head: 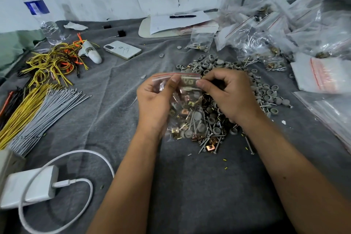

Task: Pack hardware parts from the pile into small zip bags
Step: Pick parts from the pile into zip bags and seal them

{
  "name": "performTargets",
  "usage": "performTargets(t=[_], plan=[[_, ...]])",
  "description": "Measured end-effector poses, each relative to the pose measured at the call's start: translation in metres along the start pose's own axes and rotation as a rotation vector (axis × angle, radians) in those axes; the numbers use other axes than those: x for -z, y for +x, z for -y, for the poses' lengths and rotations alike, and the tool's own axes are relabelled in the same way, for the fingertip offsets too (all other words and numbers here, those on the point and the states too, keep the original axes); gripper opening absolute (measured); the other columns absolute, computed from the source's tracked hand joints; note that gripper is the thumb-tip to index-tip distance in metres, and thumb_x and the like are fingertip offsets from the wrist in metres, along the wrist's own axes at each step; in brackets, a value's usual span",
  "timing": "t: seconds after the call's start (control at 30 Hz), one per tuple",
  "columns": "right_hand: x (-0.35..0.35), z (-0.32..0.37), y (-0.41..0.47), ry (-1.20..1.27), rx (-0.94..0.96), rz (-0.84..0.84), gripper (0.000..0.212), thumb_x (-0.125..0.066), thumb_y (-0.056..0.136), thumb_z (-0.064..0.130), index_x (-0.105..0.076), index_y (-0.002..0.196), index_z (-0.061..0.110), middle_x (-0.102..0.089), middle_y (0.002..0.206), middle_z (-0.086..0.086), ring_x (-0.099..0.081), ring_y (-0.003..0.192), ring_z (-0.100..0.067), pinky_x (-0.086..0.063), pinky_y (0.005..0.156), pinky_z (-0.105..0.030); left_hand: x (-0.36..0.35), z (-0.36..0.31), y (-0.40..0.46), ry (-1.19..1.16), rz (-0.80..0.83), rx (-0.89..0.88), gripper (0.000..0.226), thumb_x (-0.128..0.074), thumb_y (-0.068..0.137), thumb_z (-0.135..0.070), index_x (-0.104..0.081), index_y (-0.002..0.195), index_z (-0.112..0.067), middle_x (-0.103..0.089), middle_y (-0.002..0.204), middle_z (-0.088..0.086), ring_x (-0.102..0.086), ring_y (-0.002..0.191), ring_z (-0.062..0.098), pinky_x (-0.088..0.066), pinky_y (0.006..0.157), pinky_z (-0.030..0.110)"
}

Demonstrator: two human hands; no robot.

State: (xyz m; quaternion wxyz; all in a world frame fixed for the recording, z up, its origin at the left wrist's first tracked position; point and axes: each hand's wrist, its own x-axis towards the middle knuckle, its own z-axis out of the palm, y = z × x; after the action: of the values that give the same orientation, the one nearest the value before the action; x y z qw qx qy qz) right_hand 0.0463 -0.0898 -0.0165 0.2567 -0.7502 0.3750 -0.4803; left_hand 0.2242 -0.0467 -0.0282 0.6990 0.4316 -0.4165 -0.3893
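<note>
- Both hands were up over the grey cloth (190, 186), working one small zip bag (187, 112) between them.
- Left hand (154, 100) had its fingers curled round the bag's left side, thumb pressed on the front just under the red seal line, so it was gripping the bag.
- Right hand (230, 95) was pinching the top right corner of the bag, thumb and forefinger squeezed together right at the zip strip, other fingers curled in behind.
- The bag hung down between the wrists, already holding screws, grey caps and brass clips. Couldn't tell if the seal was fully closed.
- It sat right over the pile (245, 89) of loose parts, so through the clear plastic it was hard to say which bits were inside and which were underneath.
- The right hand and wrist covered part of the pile too.
- Filled bags (266, 32) were heaped at the back right, blurry and cut off by the edge.
- Off to the left: wires (38, 100), a phone (122, 49), a water bottle (40, 13), and a charger (30, 186) partly cut off at the edge.
</note>
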Motion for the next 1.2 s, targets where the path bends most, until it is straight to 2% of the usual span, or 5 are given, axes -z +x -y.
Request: performTargets(t=[0.17, 0.5, 0.67, 0.87, 1.2], plan=[[0.004, 0.000, 0.000, 0.111, -0.002, -0.062, 0.007, -0.072, 0.096, 0.021, -0.073, 0.089, 0.017, -0.067, 0.075, 0.016, -0.061, 0.071, 0.003, -0.045, 0.066, -0.011, -0.004, -0.011, -0.002, -0.244, -0.059, 0.067, 0.002, -0.071, 0.092, -0.007, -0.072, 0.090, -0.008, -0.077, 0.079, 0.004, -0.072, 0.067, 0.013, -0.059, 0.062, 0.028], [-0.004, 0.003, -0.004, 0.409, -0.061, 0.295, 0.057, -0.048, 0.098, 0.058, -0.072, 0.115, 0.010, -0.075, 0.111, 0.000, -0.070, 0.108, -0.020, -0.054, 0.098, -0.038, -0.036, -0.025, 0.014, -0.264, -0.056, -0.027, 0.010, -0.068, 0.092, 0.001, -0.070, 0.085, -0.006, -0.073, 0.070, 0.002, -0.066, 0.060, 0.010, -0.053, 0.054, 0.024], [-0.003, -0.002, 0.000, 0.199, -0.116, 0.049, 0.010, -0.066, 0.099, 0.022, -0.076, 0.099, 0.022, -0.073, 0.082, 0.012, -0.069, 0.076, -0.002, -0.053, 0.067, -0.019, -0.055, -0.018, 0.022, -0.171, -0.080, 0.066, 0.019, -0.069, 0.096, -0.003, -0.072, 0.078, -0.007, -0.072, 0.069, 0.005, -0.066, 0.060, 0.015, -0.055, 0.056, 0.027], [0.000, -0.005, 0.001, 0.119, -0.195, 0.052, 0.029, -0.062, 0.102, 0.024, -0.070, 0.081, 0.006, -0.070, 0.070, -0.009, -0.067, 0.056, -0.022, -0.051, 0.048, -0.034, -0.041, -0.005, 0.022, -0.149, -0.268, 0.129, 0.023, -0.069, 0.097, -0.001, -0.069, 0.075, -0.007, -0.072, 0.066, 0.004, -0.067, 0.062, 0.016, -0.058, 0.069, 0.034], [0.000, -0.007, 0.000, 0.156, -0.247, 0.079, 0.025, -0.061, 0.102, 0.023, -0.072, 0.086, 0.008, -0.074, 0.076, -0.008, -0.072, 0.060, -0.020, -0.060, 0.054, -0.044, -0.029, -0.007, 0.029, -0.107, -0.305, 0.087, 0.018, -0.071, 0.095, -0.004, -0.068, 0.077, -0.004, -0.067, 0.072, 0.013, -0.060, 0.066, 0.025, -0.052, 0.081, 0.046]])
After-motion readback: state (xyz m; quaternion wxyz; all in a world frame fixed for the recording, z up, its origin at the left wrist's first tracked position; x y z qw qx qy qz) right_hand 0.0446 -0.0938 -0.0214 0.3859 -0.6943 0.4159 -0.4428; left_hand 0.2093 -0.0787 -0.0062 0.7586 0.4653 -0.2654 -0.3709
